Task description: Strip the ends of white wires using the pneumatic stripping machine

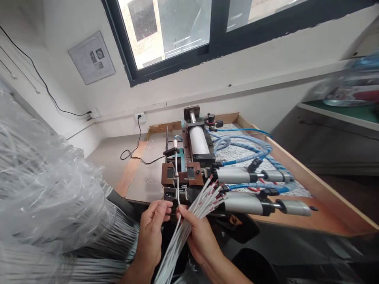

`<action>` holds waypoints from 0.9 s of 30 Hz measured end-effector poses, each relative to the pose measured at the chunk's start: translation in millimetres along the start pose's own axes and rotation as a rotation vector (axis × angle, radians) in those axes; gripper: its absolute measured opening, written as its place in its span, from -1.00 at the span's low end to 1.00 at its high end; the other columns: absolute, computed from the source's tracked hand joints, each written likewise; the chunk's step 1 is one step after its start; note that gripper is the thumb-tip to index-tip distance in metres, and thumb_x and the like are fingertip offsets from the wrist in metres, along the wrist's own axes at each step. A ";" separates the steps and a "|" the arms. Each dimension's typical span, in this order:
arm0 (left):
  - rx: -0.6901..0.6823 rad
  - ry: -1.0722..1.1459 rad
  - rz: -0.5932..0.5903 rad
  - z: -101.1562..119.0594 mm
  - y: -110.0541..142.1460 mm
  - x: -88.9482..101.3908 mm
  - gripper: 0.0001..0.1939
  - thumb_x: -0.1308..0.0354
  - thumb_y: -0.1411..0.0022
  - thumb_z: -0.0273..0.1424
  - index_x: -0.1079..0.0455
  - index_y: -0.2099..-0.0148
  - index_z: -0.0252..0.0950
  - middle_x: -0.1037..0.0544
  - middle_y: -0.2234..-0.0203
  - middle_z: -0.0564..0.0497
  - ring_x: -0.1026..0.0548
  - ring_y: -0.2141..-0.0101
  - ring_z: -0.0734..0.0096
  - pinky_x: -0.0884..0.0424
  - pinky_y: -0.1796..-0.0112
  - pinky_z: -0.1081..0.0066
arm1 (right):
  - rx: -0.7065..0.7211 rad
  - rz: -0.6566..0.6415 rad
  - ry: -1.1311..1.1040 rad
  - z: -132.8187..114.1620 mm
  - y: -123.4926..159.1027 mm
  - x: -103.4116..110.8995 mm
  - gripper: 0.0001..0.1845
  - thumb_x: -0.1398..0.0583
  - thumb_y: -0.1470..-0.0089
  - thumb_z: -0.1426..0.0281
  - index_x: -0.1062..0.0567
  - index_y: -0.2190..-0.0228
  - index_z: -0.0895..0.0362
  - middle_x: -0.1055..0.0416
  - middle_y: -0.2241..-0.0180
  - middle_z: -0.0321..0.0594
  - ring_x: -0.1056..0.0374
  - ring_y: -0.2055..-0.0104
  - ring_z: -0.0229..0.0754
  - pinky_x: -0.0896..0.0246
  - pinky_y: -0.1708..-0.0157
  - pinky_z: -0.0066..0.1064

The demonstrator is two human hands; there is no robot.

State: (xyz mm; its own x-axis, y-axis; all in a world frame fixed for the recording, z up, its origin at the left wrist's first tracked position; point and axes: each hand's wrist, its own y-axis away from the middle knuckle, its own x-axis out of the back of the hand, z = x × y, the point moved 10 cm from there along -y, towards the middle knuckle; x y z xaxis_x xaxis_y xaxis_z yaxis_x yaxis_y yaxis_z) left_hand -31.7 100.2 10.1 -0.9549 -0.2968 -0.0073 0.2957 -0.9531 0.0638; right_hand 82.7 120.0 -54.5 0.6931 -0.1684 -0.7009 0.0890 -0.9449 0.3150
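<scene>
My right hand (201, 232) is closed around a bundle of white cables (192, 221), whose upper ends show red and white wire tips. Its thumb and forefinger pinch one single white cable (178, 191) apart from the bunch. That cable runs up to the brown clamp blocks (194, 173) of a pneumatic machine, just below a thin metal rod (176, 159). Just left of the single cable, my left hand (152, 225) has its fingers curled in and the thumb against the forefinger. I see nothing in it, and a small gap parts its fingertips from the cable.
Two silver air cylinders (247, 203) stick out to the right, with blue hoses (251, 148) behind them. A wooden rim (275, 165) edges the bench. Plastic-wrapped cable bundles (53, 189) crowd the left side. A black power cord (139, 146) runs to a wall socket.
</scene>
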 end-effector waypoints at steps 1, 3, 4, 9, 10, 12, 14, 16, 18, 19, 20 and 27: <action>-0.001 0.001 -0.001 0.2 -0.4 0.0 -0.70 -0.01 -0.07 -0.23 -0.45 0.38 -0.34 -0.49 0.43 -0.07 -0.40 0.34 0.31 -0.32 0.34 0.39 | -0.015 0.012 -0.027 1.7 -0.7 0.4 -0.83 -0.30 0.34 0.37 -0.44 0.70 0.21 -0.30 0.71 -0.34 -0.14 0.60 -0.32 -0.03 0.52 -0.48; -0.004 0.001 -0.004 0.3 -0.8 0.0 -0.70 -0.01 -0.08 -0.24 -0.45 0.38 -0.34 -0.48 0.44 -0.07 -0.39 0.34 0.32 -0.32 0.34 0.38 | -0.032 0.025 -0.064 3.9 -1.8 1.0 -0.84 -0.31 0.37 0.39 -0.44 0.71 0.21 -0.31 0.70 -0.34 -0.15 0.60 -0.33 -0.03 0.53 -0.49; -0.004 0.003 -0.002 0.1 -0.9 0.4 -0.70 0.00 -0.08 -0.24 -0.45 0.38 -0.34 -0.48 0.44 -0.07 -0.39 0.34 0.32 -0.32 0.33 0.38 | -0.036 0.024 -0.074 4.6 -2.2 0.9 -0.83 -0.31 0.37 0.39 -0.44 0.72 0.22 -0.31 0.71 -0.34 -0.15 0.61 -0.33 -0.03 0.53 -0.49; -0.010 0.023 0.018 -1.0 -0.4 4.2 -0.70 -0.01 -0.08 -0.24 -0.45 0.40 -0.35 -0.48 0.45 -0.07 -0.39 0.35 0.32 -0.33 0.33 0.38 | -0.074 0.035 -0.083 10.3 -1.9 1.8 -0.80 -0.33 0.39 0.38 -0.42 0.74 0.22 -0.31 0.72 -0.34 -0.14 0.63 -0.33 -0.03 0.55 -0.48; -0.013 0.027 0.022 -1.1 -0.2 5.0 -0.70 -0.01 -0.07 -0.24 -0.45 0.40 -0.35 -0.48 0.46 -0.07 -0.39 0.36 0.32 -0.33 0.34 0.38 | -0.068 0.038 -0.078 10.1 -1.9 2.0 -0.80 -0.33 0.40 0.38 -0.43 0.73 0.22 -0.31 0.71 -0.34 -0.14 0.62 -0.33 -0.03 0.55 -0.48; -0.014 0.037 0.028 -1.8 0.2 6.3 -0.71 -0.02 -0.07 -0.24 -0.45 0.40 -0.35 -0.48 0.47 -0.07 -0.40 0.36 0.32 -0.33 0.35 0.39 | -0.043 0.038 -0.055 7.9 -2.0 1.7 -0.80 -0.33 0.40 0.37 -0.44 0.70 0.21 -0.31 0.69 -0.33 -0.15 0.59 -0.31 -0.04 0.53 -0.47; -0.013 0.052 0.035 -2.6 0.6 7.5 -0.71 -0.03 -0.06 -0.24 -0.46 0.40 -0.35 -0.48 0.48 -0.07 -0.40 0.36 0.32 -0.34 0.36 0.40 | -0.017 0.032 -0.013 5.6 -1.6 1.4 -0.79 -0.33 0.39 0.35 -0.44 0.69 0.21 -0.30 0.68 -0.32 -0.14 0.58 -0.30 -0.03 0.52 -0.45; -0.011 0.066 0.044 -3.4 0.9 8.9 -0.70 -0.04 -0.05 -0.23 -0.46 0.41 -0.35 -0.49 0.48 -0.08 -0.41 0.37 0.32 -0.34 0.36 0.40 | 0.013 0.005 0.044 3.3 0.5 0.6 -0.78 -0.31 0.35 0.32 -0.42 0.70 0.20 -0.26 0.67 -0.33 -0.13 0.57 -0.28 -0.02 0.51 -0.44; -0.005 0.079 0.055 -4.5 1.4 10.7 -0.71 -0.05 -0.04 -0.23 -0.46 0.41 -0.35 -0.49 0.49 -0.07 -0.41 0.38 0.34 -0.34 0.37 0.40 | 0.056 -0.036 0.109 1.2 5.1 0.9 -0.76 -0.28 0.30 0.28 -0.40 0.70 0.18 -0.25 0.66 -0.33 -0.12 0.54 -0.27 -0.01 0.49 -0.44; -0.002 0.086 0.059 -5.0 1.7 11.5 -0.72 -0.06 -0.04 -0.24 -0.47 0.40 -0.35 -0.49 0.49 -0.06 -0.41 0.39 0.35 -0.33 0.36 0.40 | 0.076 -0.060 0.144 1.0 8.2 1.7 -0.76 -0.27 0.27 0.27 -0.40 0.68 0.18 -0.25 0.65 -0.32 -0.13 0.53 -0.26 -0.02 0.47 -0.43; 0.002 0.094 0.063 -5.5 2.2 12.2 -0.72 -0.07 -0.04 -0.24 -0.47 0.38 -0.35 -0.50 0.48 -0.06 -0.41 0.39 0.36 -0.33 0.36 0.41 | 0.089 -0.081 0.181 1.8 11.6 3.1 -0.77 -0.26 0.25 0.26 -0.41 0.66 0.17 -0.26 0.63 -0.31 -0.14 0.51 -0.25 -0.02 0.45 -0.43; -0.019 0.160 -0.007 -7.4 16.1 3.1 -0.74 -0.07 -0.05 -0.29 -0.46 0.28 -0.34 -0.50 0.47 -0.05 -0.41 0.42 0.41 -0.32 0.38 0.43 | 0.023 -0.251 0.414 22.7 34.6 10.4 -0.75 -0.22 0.19 0.21 -0.43 0.58 0.17 -0.28 0.59 -0.29 -0.16 0.47 -0.22 -0.03 0.41 -0.40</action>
State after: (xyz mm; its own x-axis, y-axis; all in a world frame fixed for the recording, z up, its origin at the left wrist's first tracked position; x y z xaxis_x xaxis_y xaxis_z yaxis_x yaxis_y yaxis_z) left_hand -29.7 83.5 3.6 -0.9411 -0.2942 -0.1665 0.2909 -0.9557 0.0445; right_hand 76.7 79.2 -65.4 0.8791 0.1866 -0.4385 0.2770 -0.9488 0.1516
